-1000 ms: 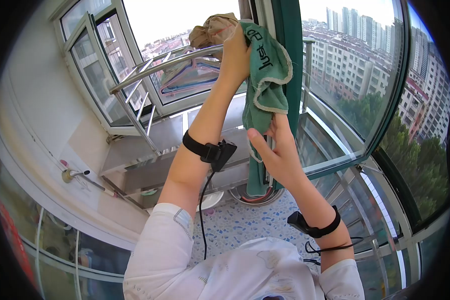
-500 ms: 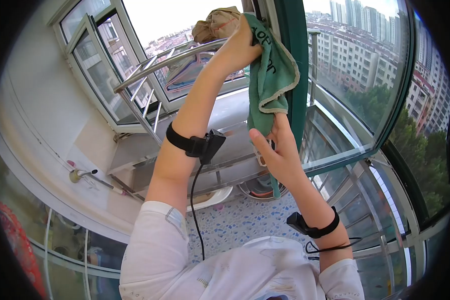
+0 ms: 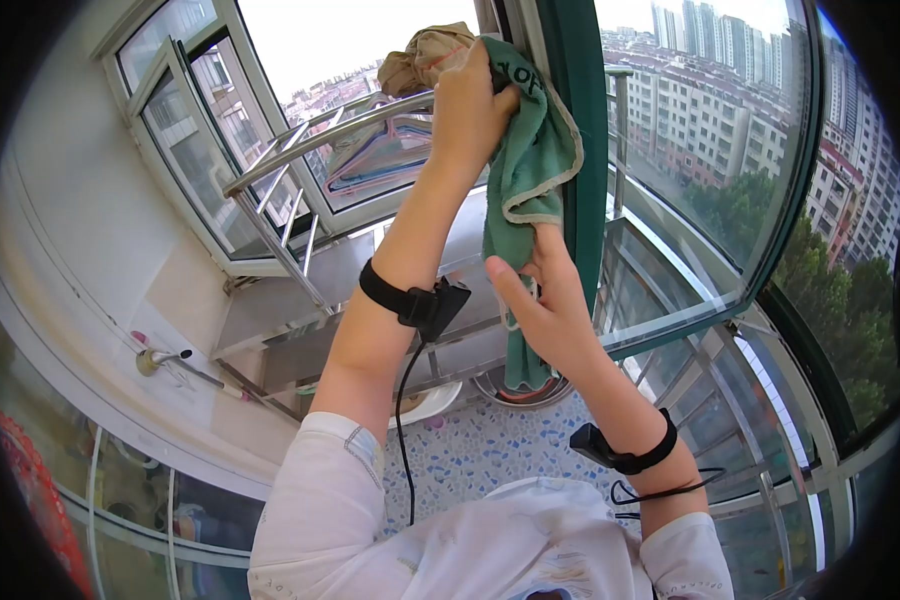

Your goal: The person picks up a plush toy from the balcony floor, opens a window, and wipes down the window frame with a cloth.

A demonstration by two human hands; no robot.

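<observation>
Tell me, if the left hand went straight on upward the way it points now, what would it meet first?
Probably the beige bundle on the metal rail, just beyond the left hand, which grips the green towel. Depth is unclear.

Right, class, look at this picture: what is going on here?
A person on a glazed balcony holds a green cloth up beside the window frame. The left hand grips its top near a metal rail, next to a beige bundle. The right hand holds the cloth lower down.
</observation>
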